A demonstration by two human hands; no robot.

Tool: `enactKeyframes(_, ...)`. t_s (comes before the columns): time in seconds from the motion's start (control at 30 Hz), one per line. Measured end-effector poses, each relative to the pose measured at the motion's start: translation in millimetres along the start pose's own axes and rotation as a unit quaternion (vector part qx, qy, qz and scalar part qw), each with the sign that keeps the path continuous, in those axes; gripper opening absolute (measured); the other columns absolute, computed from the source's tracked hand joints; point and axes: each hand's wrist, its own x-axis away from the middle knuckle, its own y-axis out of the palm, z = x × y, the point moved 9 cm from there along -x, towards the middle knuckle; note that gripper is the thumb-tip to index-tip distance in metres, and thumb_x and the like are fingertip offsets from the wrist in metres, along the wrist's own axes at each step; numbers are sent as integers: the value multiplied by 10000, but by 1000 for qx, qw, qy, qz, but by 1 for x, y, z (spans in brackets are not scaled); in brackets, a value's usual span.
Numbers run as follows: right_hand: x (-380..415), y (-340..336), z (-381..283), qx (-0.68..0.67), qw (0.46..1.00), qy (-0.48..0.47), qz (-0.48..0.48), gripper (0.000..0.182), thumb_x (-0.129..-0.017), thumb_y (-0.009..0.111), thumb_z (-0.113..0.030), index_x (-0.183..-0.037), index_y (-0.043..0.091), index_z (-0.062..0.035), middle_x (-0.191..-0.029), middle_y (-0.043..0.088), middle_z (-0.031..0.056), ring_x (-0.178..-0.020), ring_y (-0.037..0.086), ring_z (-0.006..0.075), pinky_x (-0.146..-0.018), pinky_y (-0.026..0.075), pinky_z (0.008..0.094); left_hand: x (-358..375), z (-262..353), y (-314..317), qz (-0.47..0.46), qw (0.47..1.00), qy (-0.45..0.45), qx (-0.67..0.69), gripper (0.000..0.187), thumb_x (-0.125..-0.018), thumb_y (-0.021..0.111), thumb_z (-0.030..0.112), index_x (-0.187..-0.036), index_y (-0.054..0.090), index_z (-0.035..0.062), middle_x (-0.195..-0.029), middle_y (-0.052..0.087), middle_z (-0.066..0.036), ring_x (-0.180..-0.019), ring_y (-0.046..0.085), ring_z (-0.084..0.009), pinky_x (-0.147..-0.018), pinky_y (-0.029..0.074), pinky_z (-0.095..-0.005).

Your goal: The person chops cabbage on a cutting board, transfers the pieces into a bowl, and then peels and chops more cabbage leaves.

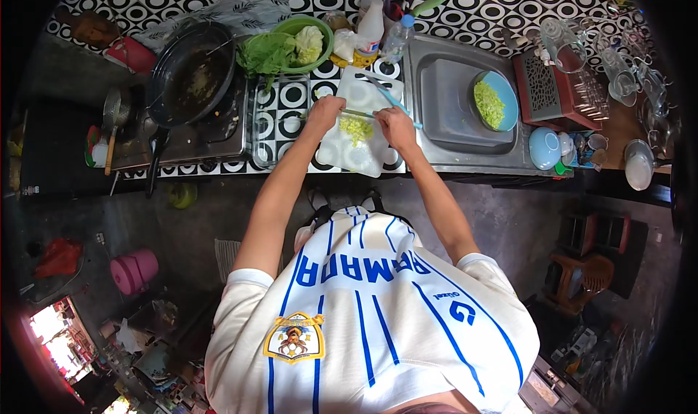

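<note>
My left hand (326, 114) and my right hand (396, 127) are closed at either end of a thin, narrow knife blade (358, 113), held crosswise. Just below the blade lies a pile of chopped pale green vegetable (356, 129) on a white cutting board (350, 161). A light-blue-handled utensil (393, 100) lies slantwise on the board behind my right hand; its far end looks narrow and pointed. My fingers cover the knife's ends, so its handle does not show.
Leafy greens (263, 55) and a pale cabbage piece (309, 44) fill a green basin (326, 57). Bottles (371, 26) stand behind the board. A wok (154, 86) rests on the stove at left. In the sink (429, 141) at right, a blue bowl (511, 102) holds chopped vegetable.
</note>
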Motion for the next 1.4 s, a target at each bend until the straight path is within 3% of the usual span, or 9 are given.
enactKeyframes(0.23,9,7,9,-17,999,30,11,145,-846,668,-68,-964,752,-63,-915,723,115,-895,640,322,-782,527,415,0,-4,13,18,999,-3,36,160,-840,561,30,-928,691,61,-885,691,-208,-870,675,-407,-743,536,-480)
enactKeyframes(0.27,10,4,10,-18,999,27,18,142,-847,668,-68,-962,752,-60,-911,722,121,-888,640,325,-780,525,417,0,-4,12,33,999,-6,42,99,-828,678,75,-917,700,40,-852,690,-203,-844,675,-394,-733,532,-458)
enactKeyframes(0.4,20,12,27,-59,997,37,43,153,-848,664,-66,-972,753,-58,-889,711,148,-835,642,351,-756,517,434,-3,2,15,0,1000,-8,15,147,-850,623,44,-972,703,59,-895,694,-213,-875,681,-406,-758,545,-481)
enactKeyframes(0.5,13,18,32,-51,992,112,-31,197,-830,670,-82,-1009,753,-79,-883,710,171,-821,654,371,-782,509,464,-6,1,10,7,999,11,30,128,-852,625,49,-954,702,52,-888,694,-213,-878,680,-407,-754,546,-474)
enactKeyframes(0.83,33,18,29,-80,990,113,14,219,-827,648,-42,-1030,728,-55,-982,702,175,-943,647,370,-829,514,456,-5,-6,13,6,988,43,147,130,-761,724,27,-872,662,-1,-812,685,-192,-801,680,-375,-724,544,-431)
enactKeyframes(1.0,62,16,41,-138,976,154,61,184,-874,646,-51,-1056,645,-23,-912,678,200,-833,667,360,-701,528,412,28,-10,19,65,990,30,121,617,-739,721,-27,-1326,545,36,-1298,592,-204,-1210,538,-396,-1035,441,-445)
enactKeyframes(1.2,76,38,60,-215,953,214,28,197,-908,626,-63,-1091,564,-22,-848,653,185,-762,661,278,-692,507,375,40,-18,36,123,989,-20,83,472,-754,639,-74,-1222,627,-11,-1280,608,-240,-1143,587,-409,-994,476,-448)
enactKeyframes(1.3,70,44,67,-225,953,198,43,208,-909,624,-67,-1101,551,-29,-846,646,167,-774,648,256,-717,502,360,41,-23,49,53,995,-74,39,359,-769,599,-73,-1115,683,-31,-1170,647,-272,-1078,616,-421,-950,494,-461)
enactKeyframes(1.4,66,47,68,-236,948,209,32,202,-909,621,-65,-1092,542,-29,-839,635,151,-775,629,232,-737,498,345,53,-16,47,95,995,-38,21,303,-774,563,-75,-1041,704,-44,-1044,668,-298,-954,622,-464,-890,499,-484)
